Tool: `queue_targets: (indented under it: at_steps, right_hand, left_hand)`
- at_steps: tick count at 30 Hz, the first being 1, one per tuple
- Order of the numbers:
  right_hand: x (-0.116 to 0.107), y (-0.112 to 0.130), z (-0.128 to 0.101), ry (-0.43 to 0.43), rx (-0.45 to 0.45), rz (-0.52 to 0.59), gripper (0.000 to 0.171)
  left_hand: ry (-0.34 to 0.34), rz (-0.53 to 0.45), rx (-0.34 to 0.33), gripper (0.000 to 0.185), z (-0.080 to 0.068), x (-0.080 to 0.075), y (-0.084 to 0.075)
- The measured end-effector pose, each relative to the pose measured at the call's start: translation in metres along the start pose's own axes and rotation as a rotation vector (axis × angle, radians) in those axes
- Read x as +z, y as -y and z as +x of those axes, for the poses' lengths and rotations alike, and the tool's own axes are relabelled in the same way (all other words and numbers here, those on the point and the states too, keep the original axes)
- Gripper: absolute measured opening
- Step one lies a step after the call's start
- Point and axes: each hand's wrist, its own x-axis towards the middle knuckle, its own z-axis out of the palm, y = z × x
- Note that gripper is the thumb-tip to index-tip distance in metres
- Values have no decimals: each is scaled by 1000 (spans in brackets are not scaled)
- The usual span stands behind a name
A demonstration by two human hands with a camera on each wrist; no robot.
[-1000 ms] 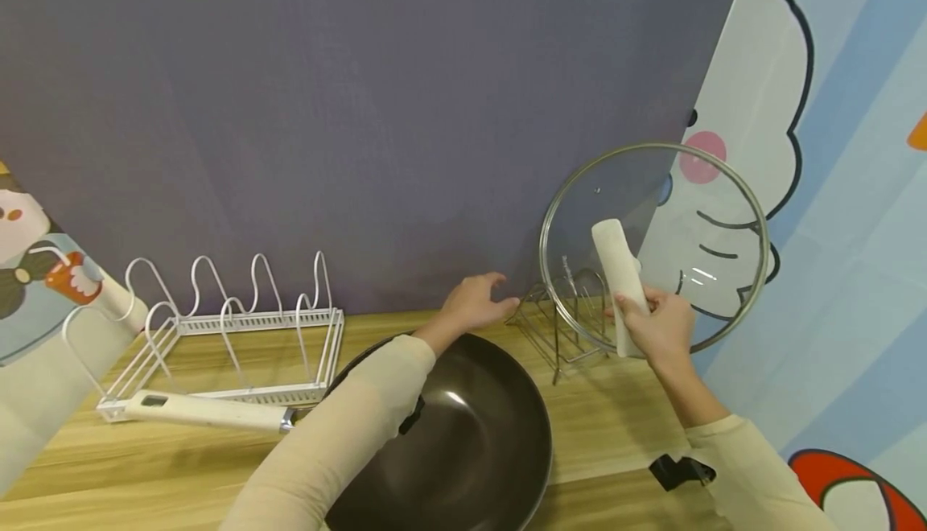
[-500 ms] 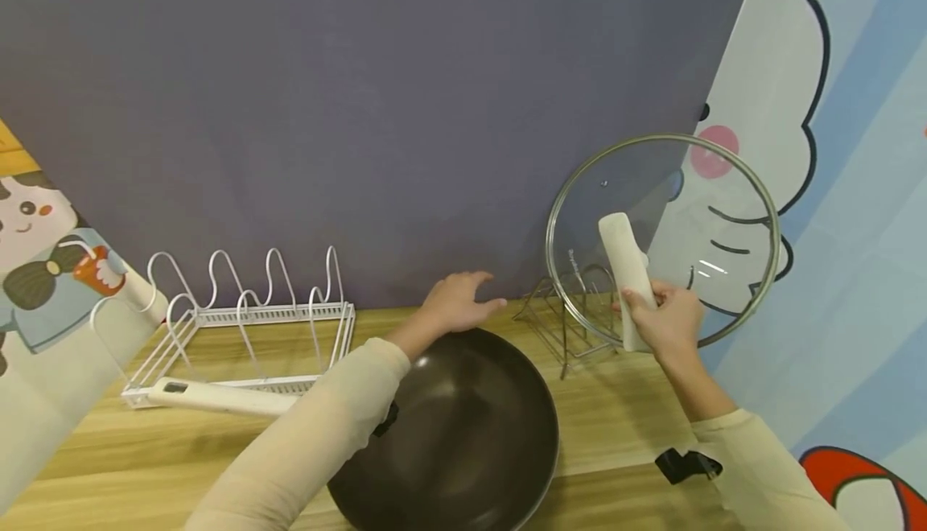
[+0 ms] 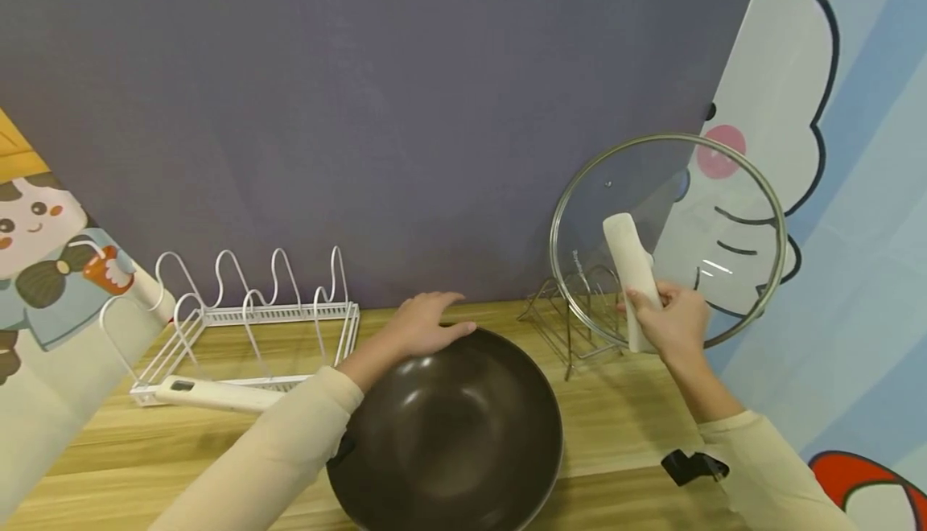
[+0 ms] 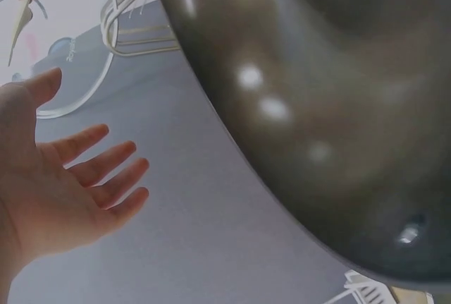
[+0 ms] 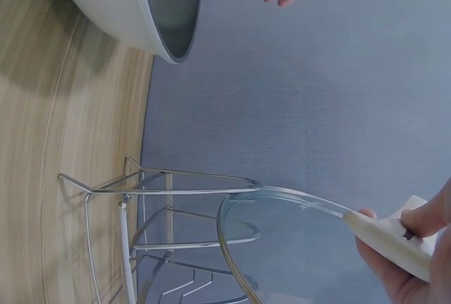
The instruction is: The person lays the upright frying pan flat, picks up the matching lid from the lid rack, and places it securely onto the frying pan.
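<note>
My right hand [image 3: 669, 322] grips the white handle [image 3: 630, 265] of a round glass lid [image 3: 713, 209] and holds it upright over a metal wire stand [image 3: 572, 334]. In the right wrist view the fingers [image 5: 423, 223] curl round the handle [image 5: 384, 237], and the lid's rim [image 5: 282, 195] hangs just above the stand [image 5: 141, 195]. My left hand [image 3: 427, 326] hovers at the far rim of a dark wok [image 3: 449, 434], fingers spread and holding nothing. In the left wrist view, a gap separates the open palm [image 4: 63, 184] from the wok [image 4: 317, 106].
A white wire rack [image 3: 253, 314] stands at the back left of the wooden counter [image 3: 615, 426]. The wok's long white handle [image 3: 217, 394] lies in front of it. A purple wall [image 3: 398, 113] rises close behind, and cartoon panels stand at both sides.
My left hand has drawn back from beside the wire stand, leftward to the wok's far rim. The right hand keeps the lid in nearly the same place.
</note>
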Motion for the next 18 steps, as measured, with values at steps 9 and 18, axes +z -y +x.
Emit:
queue_targets:
  at_steps: [9, 18]
  right_hand:
    - [1, 1, 1, 19, 8, 28, 33]
    - [-1, 0, 1, 17, 17, -2, 35]
  left_hand:
    - [-23, -17, 10, 59, -13, 1, 12]
    - [-33, -1, 50, 60, -22, -3, 15]
